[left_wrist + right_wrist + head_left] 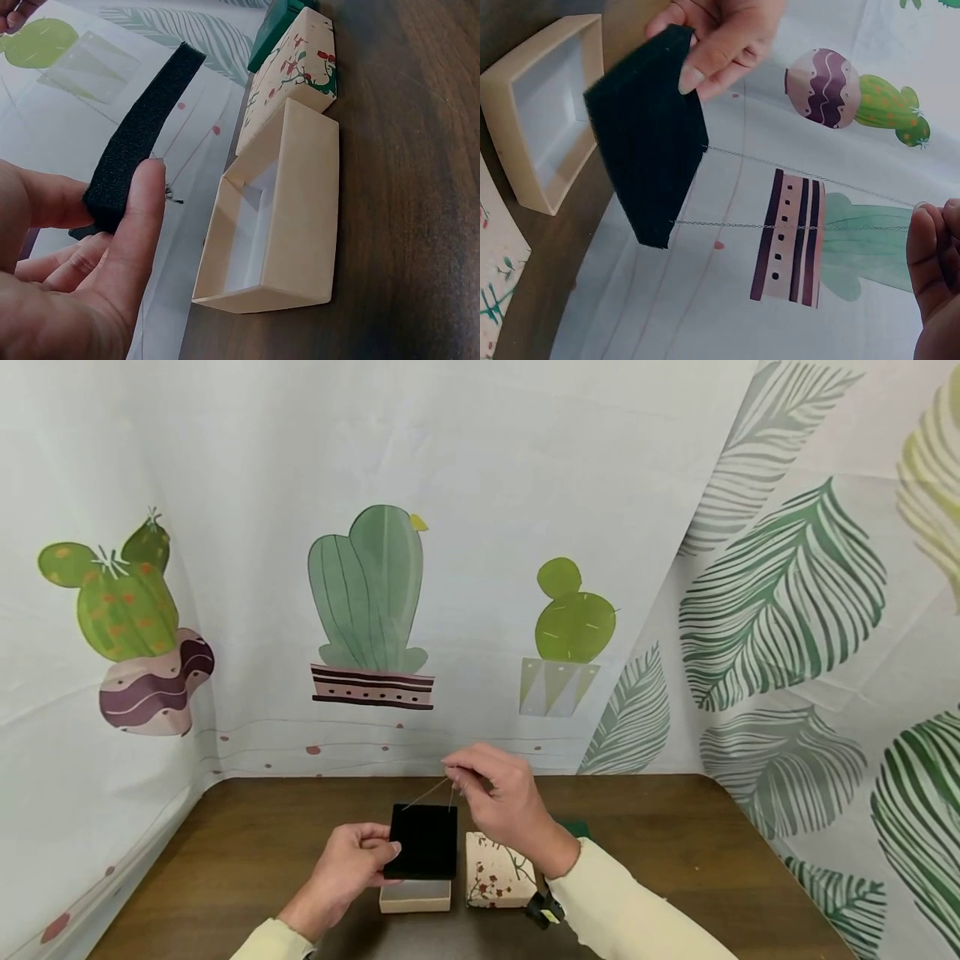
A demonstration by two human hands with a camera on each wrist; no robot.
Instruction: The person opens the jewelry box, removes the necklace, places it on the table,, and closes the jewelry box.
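Observation:
My left hand (352, 864) pinches a black velvety square pad (423, 843) by its left edge, thumb on the face and fingers behind. The pad is held above an open cream box base (416, 897) with a white inside. Up and to the right, my right hand (498, 797) pinches a thin chain necklace (795, 226) between thumb and fingertips. Two strands of the chain run taut from those fingertips to the pad's far edge. In the left wrist view the pad (142, 135) appears edge-on, its flat face hidden.
A cream box lid (498, 872) with red flowers and green stems lies right of the box base. Behind it sits a dark green object (576, 829), partly covered by the right arm. The brown wooden table (285, 810) ends at a printed cloth backdrop (480, 527).

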